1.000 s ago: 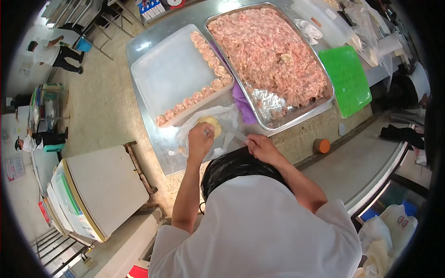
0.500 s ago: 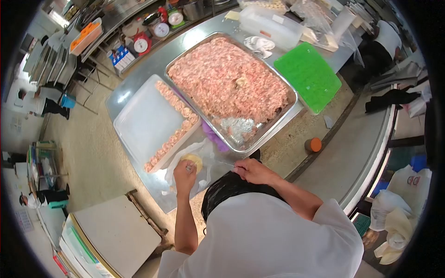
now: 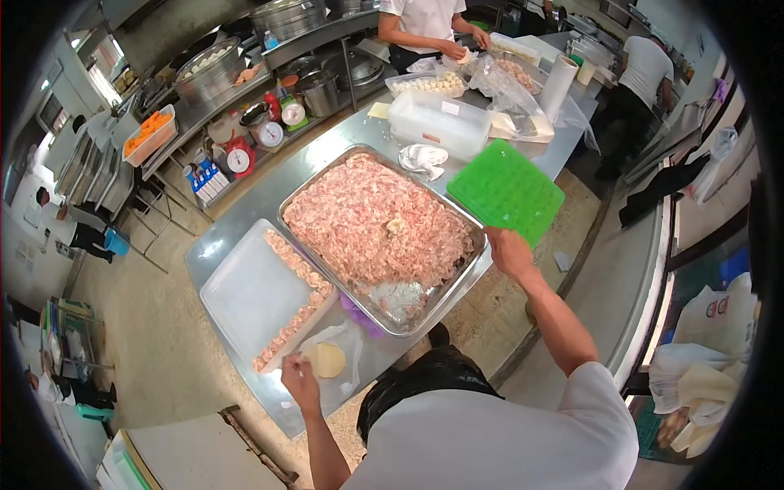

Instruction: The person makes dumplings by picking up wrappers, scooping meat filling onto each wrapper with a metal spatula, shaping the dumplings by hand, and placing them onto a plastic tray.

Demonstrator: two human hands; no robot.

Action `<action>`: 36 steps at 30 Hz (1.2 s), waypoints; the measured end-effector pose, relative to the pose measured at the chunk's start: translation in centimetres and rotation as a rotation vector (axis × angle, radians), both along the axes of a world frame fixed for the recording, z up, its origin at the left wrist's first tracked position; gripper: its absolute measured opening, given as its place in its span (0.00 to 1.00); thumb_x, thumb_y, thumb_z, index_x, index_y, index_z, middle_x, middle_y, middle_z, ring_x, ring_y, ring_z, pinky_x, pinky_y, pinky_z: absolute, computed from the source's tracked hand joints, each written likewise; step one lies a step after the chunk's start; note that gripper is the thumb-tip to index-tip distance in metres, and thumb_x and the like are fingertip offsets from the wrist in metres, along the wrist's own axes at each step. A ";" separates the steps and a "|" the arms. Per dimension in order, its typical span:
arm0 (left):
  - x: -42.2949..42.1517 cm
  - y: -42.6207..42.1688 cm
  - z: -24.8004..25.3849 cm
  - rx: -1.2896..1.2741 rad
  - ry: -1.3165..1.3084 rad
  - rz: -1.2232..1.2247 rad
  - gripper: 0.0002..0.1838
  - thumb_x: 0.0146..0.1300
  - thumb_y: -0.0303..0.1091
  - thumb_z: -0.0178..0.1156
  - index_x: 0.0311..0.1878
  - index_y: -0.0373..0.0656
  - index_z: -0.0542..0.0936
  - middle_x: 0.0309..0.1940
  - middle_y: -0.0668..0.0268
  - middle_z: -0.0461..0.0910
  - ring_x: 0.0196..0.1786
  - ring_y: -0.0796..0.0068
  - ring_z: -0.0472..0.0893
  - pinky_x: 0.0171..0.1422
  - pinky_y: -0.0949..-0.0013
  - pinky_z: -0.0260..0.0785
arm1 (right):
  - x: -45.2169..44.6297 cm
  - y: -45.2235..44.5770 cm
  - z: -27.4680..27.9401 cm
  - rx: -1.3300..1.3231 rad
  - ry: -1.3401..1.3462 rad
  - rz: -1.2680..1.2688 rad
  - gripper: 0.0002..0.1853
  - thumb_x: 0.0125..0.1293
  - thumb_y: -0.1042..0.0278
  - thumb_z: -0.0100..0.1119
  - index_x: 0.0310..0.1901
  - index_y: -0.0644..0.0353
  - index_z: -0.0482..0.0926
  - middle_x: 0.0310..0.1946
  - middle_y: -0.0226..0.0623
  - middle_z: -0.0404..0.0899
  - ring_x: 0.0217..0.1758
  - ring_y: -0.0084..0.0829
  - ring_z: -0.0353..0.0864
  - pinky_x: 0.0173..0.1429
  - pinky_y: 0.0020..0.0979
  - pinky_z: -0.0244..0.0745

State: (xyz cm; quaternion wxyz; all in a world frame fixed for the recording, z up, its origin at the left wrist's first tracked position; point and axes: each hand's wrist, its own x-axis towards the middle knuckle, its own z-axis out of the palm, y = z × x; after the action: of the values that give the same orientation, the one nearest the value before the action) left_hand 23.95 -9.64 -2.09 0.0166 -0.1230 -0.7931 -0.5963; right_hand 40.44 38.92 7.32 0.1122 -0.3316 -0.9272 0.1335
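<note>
At the near end of a row of filled dumplings (image 3: 286, 336), my left hand (image 3: 300, 384) has its fingers drawn together; what they hold, if anything, is too small to make out. Beside it, a round pale dough wrapper (image 3: 328, 360) lies on a crumpled clear plastic sheet (image 3: 353, 343). The dumplings line two sides of a translucent plastic box or lid (image 3: 245, 286). My right hand (image 3: 508, 251) is closed at the right corner of a large metal tray (image 3: 384, 325), its fingertips overlapping the rim. Pink minced meat filling (image 3: 367, 220) fills most of this tray; no tool shows in the hand.
A green plastic tray (image 3: 506, 192) lies to the right, with a white cloth (image 3: 422, 161) and clear plastic bin (image 3: 441, 122) behind. Purple cloth (image 3: 361, 317) sits under the metal tray's edge. Across the table, another person (image 3: 420, 24) handles food.
My right hand has moved from near my waist out to the metal tray's corner. My left hand has shifted off the wrapper toward the dumpling row. The view has tilted up, showing the person opposite.
</note>
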 end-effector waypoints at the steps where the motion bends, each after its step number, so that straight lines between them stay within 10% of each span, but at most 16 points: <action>1: -0.4 -0.5 0.0 0.118 -0.083 0.040 0.05 0.66 0.26 0.56 0.42 0.39 0.78 0.37 0.62 0.82 0.41 0.70 0.80 0.49 0.65 0.71 | -0.4 0.1 0.1 0.010 -0.018 -0.004 0.10 0.65 0.73 0.51 0.42 0.60 0.82 0.32 0.58 0.83 0.38 0.59 0.85 0.40 0.56 0.79; 6: -0.6 2.0 5.7 0.926 -0.715 0.310 0.07 0.73 0.33 0.51 0.47 0.43 0.76 0.44 0.61 0.82 0.49 0.72 0.79 0.59 0.70 0.70 | -1.5 -1.3 0.5 0.010 -0.205 0.048 0.11 0.64 0.74 0.51 0.43 0.59 0.83 0.33 0.57 0.84 0.39 0.58 0.86 0.42 0.55 0.81; 9: -0.2 3.5 7.8 0.903 -0.624 0.214 0.04 0.69 0.29 0.57 0.44 0.42 0.76 0.44 0.61 0.81 0.47 0.69 0.80 0.58 0.67 0.71 | -1.9 -0.9 -0.4 -0.022 -0.204 0.075 0.12 0.63 0.75 0.51 0.44 0.59 0.84 0.34 0.57 0.85 0.40 0.58 0.86 0.43 0.54 0.81; 12: 0.1 4.6 7.9 0.018 -0.080 -0.091 0.06 0.63 0.22 0.62 0.41 0.40 0.76 0.45 0.58 0.82 0.49 0.63 0.82 0.58 0.65 0.73 | -2.1 -0.7 -0.2 -0.060 -0.202 0.093 0.14 0.62 0.76 0.52 0.46 0.58 0.84 0.34 0.57 0.85 0.40 0.59 0.86 0.44 0.54 0.81; 16: 0.6 7.2 10.2 -0.184 0.257 -0.398 0.11 0.57 0.19 0.67 0.37 0.39 0.74 0.38 0.57 0.82 0.43 0.63 0.83 0.51 0.65 0.73 | -3.2 -1.6 -0.6 -0.014 -0.169 0.132 0.14 0.60 0.76 0.53 0.46 0.59 0.84 0.33 0.57 0.85 0.40 0.59 0.86 0.44 0.54 0.82; 20: 0.6 10.4 10.6 -0.038 0.281 -0.156 0.10 0.60 0.22 0.66 0.39 0.37 0.73 0.40 0.56 0.82 0.44 0.62 0.83 0.51 0.60 0.74 | -2.8 -2.7 -0.7 -0.045 -0.242 0.119 0.12 0.60 0.75 0.55 0.44 0.62 0.83 0.32 0.58 0.84 0.39 0.58 0.86 0.43 0.53 0.82; 24: 0.0 16.4 9.0 0.530 -0.300 0.137 0.11 0.70 0.29 0.56 0.53 0.37 0.75 0.52 0.57 0.79 0.54 0.59 0.80 0.60 0.57 0.73 | -2.4 -4.0 -1.0 -0.094 -0.218 0.171 0.11 0.60 0.76 0.54 0.43 0.64 0.82 0.32 0.59 0.84 0.39 0.58 0.86 0.43 0.54 0.81; 27: 0.1 15.9 6.7 0.878 -0.924 -0.146 0.17 0.71 0.29 0.57 0.61 0.38 0.74 0.53 0.59 0.80 0.57 0.59 0.80 0.64 0.54 0.72 | -2.2 -4.2 -2.6 -0.176 -0.046 0.250 0.09 0.62 0.77 0.53 0.42 0.65 0.81 0.31 0.57 0.83 0.35 0.56 0.85 0.39 0.54 0.79; 29: 0.7 16.7 4.6 0.907 -1.028 -0.172 0.18 0.72 0.31 0.56 0.63 0.38 0.74 0.53 0.59 0.80 0.58 0.58 0.80 0.66 0.51 0.72 | -1.5 -2.8 -4.9 -0.221 0.249 0.373 0.07 0.65 0.77 0.53 0.41 0.66 0.80 0.28 0.52 0.82 0.29 0.51 0.84 0.34 0.50 0.77; 36: 1.4 20.3 5.5 1.010 -1.100 -0.114 0.20 0.77 0.36 0.49 0.65 0.35 0.72 0.60 0.55 0.79 0.65 0.58 0.78 0.73 0.51 0.68 | 0.1 -2.5 2.2 -1.032 0.052 0.109 0.11 0.79 0.69 0.50 0.47 0.63 0.82 0.22 0.27 0.72 0.23 0.16 0.70 0.26 0.24 0.64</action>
State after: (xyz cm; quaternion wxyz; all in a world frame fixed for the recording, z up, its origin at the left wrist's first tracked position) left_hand 25.31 10.68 3.38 -0.3590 0.1746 -0.3090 -0.8632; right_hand 40.54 36.45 9.56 -0.0501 -0.2918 -0.7535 0.5870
